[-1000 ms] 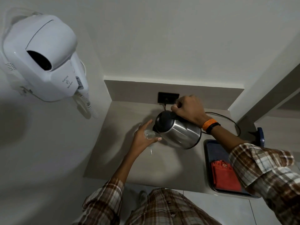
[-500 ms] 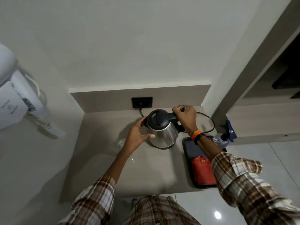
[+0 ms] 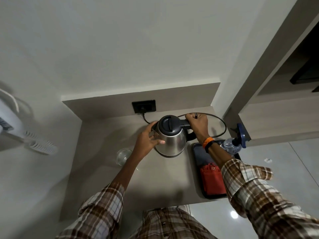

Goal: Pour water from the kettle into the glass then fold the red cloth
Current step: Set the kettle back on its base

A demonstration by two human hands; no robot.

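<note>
A steel kettle (image 3: 172, 140) with a black lid stands upright on the grey counter (image 3: 155, 183). My right hand (image 3: 198, 125) is closed around its black handle. My left hand (image 3: 148, 138) rests flat against the kettle's left side near the spout, fingers spread. A clear glass (image 3: 122, 156) stands on the counter just left of my left forearm, apart from both hands. The red cloth (image 3: 212, 180) lies folded in a dark tray (image 3: 198, 152) at the right, partly hidden by my right sleeve.
A black cord (image 3: 222, 125) loops from the wall socket (image 3: 144, 106) behind the kettle. A spray bottle with a blue trigger (image 3: 233, 144) stands at the tray's far end. A white wall-mounted hair dryer (image 3: 10, 118) hangs at the left. Wall corner rises on the right.
The kettle went from tilted over the glass to upright on the counter. My left hand let go of the glass and moved onto the kettle's side. The view swung right.
</note>
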